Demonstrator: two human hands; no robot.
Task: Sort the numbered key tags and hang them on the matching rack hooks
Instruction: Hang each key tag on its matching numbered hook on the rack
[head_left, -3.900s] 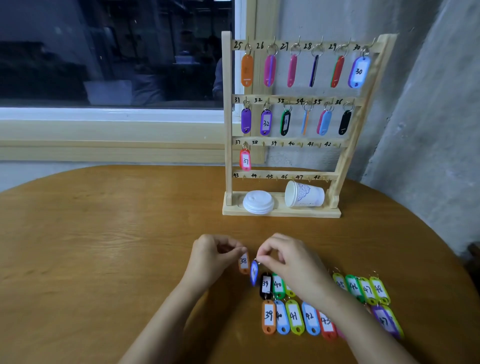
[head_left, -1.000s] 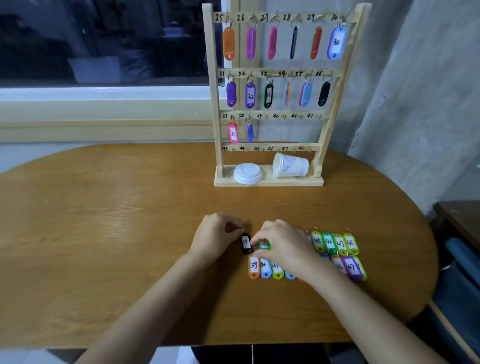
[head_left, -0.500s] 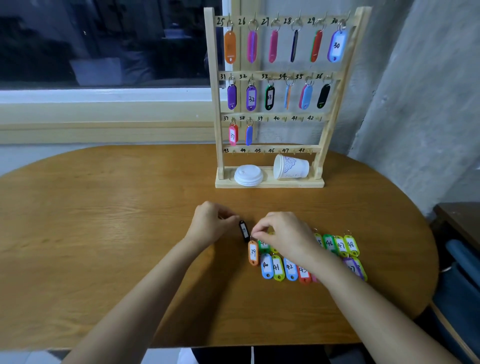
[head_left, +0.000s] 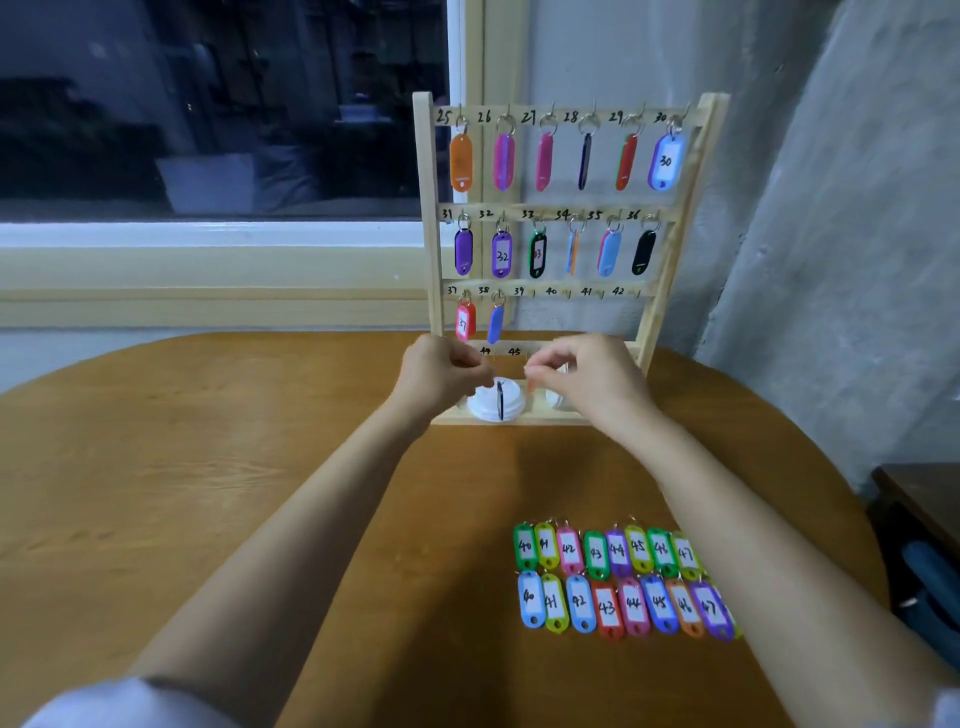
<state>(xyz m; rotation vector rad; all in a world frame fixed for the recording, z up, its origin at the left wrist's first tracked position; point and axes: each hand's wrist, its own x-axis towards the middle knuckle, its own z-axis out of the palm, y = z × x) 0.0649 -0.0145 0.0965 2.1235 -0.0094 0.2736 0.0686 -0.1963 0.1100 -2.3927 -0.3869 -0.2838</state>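
My left hand (head_left: 441, 379) pinches a black key tag (head_left: 500, 400), which hangs edge-on in front of the wooden rack's (head_left: 670, 270) base. My right hand (head_left: 587, 384) is beside it with fingers pinched; a sliver of an orange key tag (head_left: 531, 385) shows at its fingertips. Both hands hover just below the third rail, where hook 39 (head_left: 532, 293) and those to its right are bare. Tags hang on hooks 25 to 38. Two rows of coloured key tags (head_left: 618, 577), numbered from 40 up, lie on the table at the front right.
White lids (head_left: 491, 410) rest on the rack's base, and a paper cup (head_left: 555, 400) there is mostly hidden by my right hand. The round wooden table (head_left: 182, 467) meets a window wall behind. A dark stand (head_left: 919, 493) sits off the table's right edge.
Both hands have risen from the tag rows to the rack's lower rails. The black tag came up with my left hand, and the orange 39 tag is gone from the table.
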